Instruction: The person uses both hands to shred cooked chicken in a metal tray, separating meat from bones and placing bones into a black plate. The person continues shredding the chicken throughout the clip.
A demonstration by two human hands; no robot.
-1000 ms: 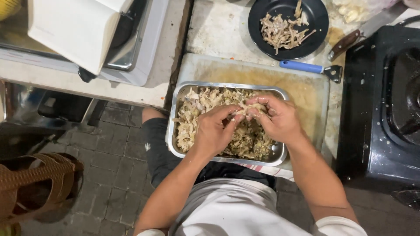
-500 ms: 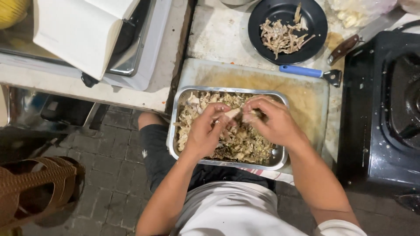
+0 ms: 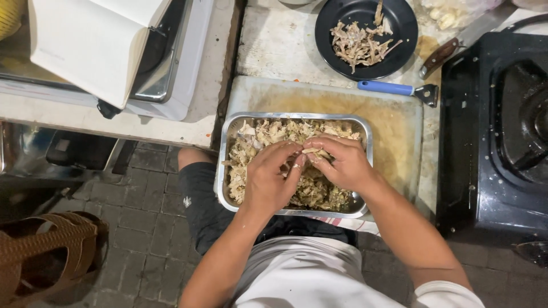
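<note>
Now both hands, left hand (image 3: 268, 179) and right hand (image 3: 342, 162), pinch meat strip (image 3: 313, 152), long axis left-right.

Left hand (image 3: 268, 182), right hand (image 3: 342, 165) pinch one shredded meat piece (image 3: 313, 152) over metal tray (image 3: 368, 142).

You wear a plain white short-sleeved cotton T-shirt (image 3: 308, 274) and dark charcoal shorts with a small white logo (image 3: 197, 197). Your forearms are bare, and neither your left hand (image 3: 268, 182) nor right hand (image 3: 342, 165) is gloved.
</note>
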